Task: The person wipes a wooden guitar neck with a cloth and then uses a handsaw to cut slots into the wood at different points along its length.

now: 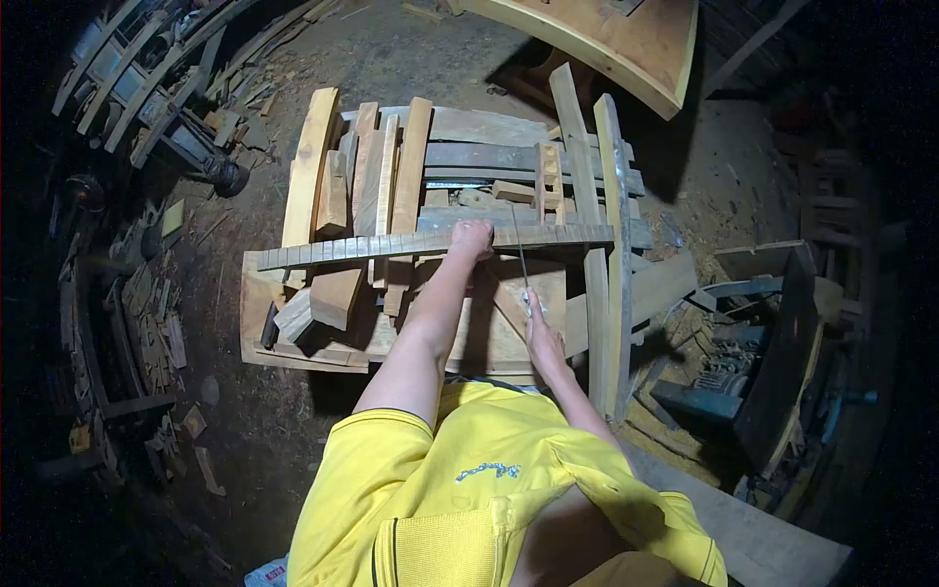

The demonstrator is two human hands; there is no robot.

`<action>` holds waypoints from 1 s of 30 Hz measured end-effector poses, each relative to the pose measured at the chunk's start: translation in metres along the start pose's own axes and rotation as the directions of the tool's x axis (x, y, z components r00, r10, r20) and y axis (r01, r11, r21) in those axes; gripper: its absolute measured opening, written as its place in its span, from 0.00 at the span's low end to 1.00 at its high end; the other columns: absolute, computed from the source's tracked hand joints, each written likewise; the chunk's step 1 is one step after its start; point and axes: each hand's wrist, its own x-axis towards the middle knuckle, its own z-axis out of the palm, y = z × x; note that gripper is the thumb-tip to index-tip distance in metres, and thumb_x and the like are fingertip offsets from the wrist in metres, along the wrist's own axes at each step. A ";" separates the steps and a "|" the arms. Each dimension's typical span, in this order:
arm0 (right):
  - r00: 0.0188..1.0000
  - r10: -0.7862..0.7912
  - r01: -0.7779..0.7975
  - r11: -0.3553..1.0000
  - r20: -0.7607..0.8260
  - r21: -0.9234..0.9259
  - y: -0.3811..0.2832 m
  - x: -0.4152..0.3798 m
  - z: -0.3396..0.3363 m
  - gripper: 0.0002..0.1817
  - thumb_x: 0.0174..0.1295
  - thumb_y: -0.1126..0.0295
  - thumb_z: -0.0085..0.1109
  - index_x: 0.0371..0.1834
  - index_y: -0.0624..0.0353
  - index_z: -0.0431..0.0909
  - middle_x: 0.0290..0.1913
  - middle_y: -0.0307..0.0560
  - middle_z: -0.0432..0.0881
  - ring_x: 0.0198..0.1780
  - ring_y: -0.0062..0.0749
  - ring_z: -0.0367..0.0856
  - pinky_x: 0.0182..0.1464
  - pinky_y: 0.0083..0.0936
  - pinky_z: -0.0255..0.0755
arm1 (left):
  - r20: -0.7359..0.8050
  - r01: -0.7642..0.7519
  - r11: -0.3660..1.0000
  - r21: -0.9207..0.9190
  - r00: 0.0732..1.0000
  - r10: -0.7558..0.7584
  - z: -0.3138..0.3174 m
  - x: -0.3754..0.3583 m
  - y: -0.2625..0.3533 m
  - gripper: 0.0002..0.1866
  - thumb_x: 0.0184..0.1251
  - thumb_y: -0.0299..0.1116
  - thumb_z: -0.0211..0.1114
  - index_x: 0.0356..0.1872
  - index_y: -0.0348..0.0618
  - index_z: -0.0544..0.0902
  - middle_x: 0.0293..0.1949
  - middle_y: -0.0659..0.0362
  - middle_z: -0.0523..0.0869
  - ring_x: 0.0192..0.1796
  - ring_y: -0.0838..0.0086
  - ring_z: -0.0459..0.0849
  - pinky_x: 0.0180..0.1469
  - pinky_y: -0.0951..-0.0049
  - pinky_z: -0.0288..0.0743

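A long wooden strip [362,248] with many evenly spaced lines across it lies crosswise over the bench, on top of other boards. My left hand [472,240] is closed around the strip near its middle. Just to the right, my right hand [544,340] grips the handle of a thin handsaw [521,256], whose narrow blade points away from me and crosses the strip. Whether the teeth are in the wood is too small to tell. Beside the blade's far end lies a short wood block [513,192].
Several loose boards [412,147] rest on the workbench [259,318], with two long planks [614,284] along its right side. A large wooden tabletop [626,49] stands beyond. Machinery with a motor [734,367] sits at right; wood scraps [152,323] litter the floor at left.
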 end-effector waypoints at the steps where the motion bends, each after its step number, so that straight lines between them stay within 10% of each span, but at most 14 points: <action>1: 1.000 -0.010 0.010 1.000 0.002 -0.008 0.001 0.001 0.001 0.33 0.62 0.68 0.38 0.68 0.32 0.37 0.26 0.68 0.74 0.29 0.60 0.75 0.35 0.48 0.66 | -0.006 0.001 1.000 0.002 1.000 -0.001 0.001 0.000 0.000 0.20 0.46 0.38 0.63 0.43 0.44 0.76 0.44 0.52 0.80 0.48 0.64 0.79 0.49 0.66 0.72; 30: 0.996 -0.076 0.076 0.997 -0.047 0.000 -0.036 0.106 -0.025 0.31 0.61 0.69 0.35 0.67 0.32 0.42 0.28 0.71 0.73 0.35 0.62 0.75 0.39 0.47 0.66 | -0.013 -0.005 1.000 -0.009 1.000 0.005 -0.012 -0.011 0.002 0.20 0.48 0.38 0.60 0.44 0.41 0.74 0.45 0.50 0.80 0.49 0.63 0.79 0.50 0.66 0.71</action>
